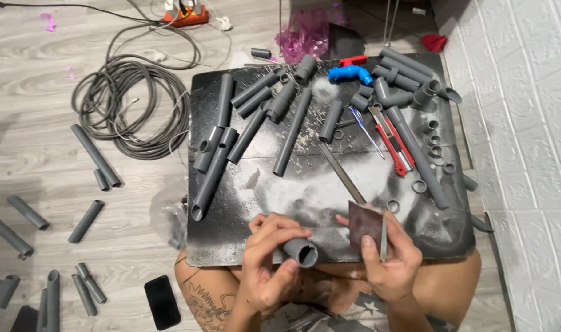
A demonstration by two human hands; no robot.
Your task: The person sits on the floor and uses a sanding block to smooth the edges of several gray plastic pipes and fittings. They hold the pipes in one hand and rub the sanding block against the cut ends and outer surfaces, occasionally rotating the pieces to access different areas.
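The left hand [269, 261] closes around a short grey pipe [300, 251]; the right hand [388, 258] pinches a brown sandpaper sheet [365, 222] over the black board [231, 233]

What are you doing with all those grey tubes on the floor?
A person sits on the floor with a black board across their lap. The left hand grips a short grey pipe piece, its open end facing up. The right hand holds a dark sheet of sandpaper beside it. Many more grey pipes, a red utility knife and a blue fitting lie on the dusty board.
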